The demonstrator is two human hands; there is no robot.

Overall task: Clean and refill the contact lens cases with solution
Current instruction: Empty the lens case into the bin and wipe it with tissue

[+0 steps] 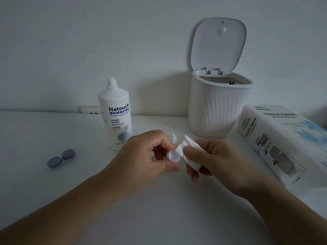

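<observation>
White lens case (174, 155) held above table centre, open well facing camera, pinched in left hand (150, 156) fingers. Right hand (208, 156) grips folded tissue (190, 152), pressed against case's right edge. Small cap (173, 138) just behind hands. Solution bottle (115, 114) uncapped, far left of hands. Blue-lidded lens case (61, 158) near left on table (159, 209). Open-lidded bin (219, 103) far right; tissue box (283, 138) right.

two bare forearms, two bare hands, in from the bottom edge.
no sleeves reaching the wrists; left hand (150, 156) and right hand (212, 156) ungloved, short trimmed nails on the thumbs, no rings, watch or bands showing anywhere along either arm.
</observation>
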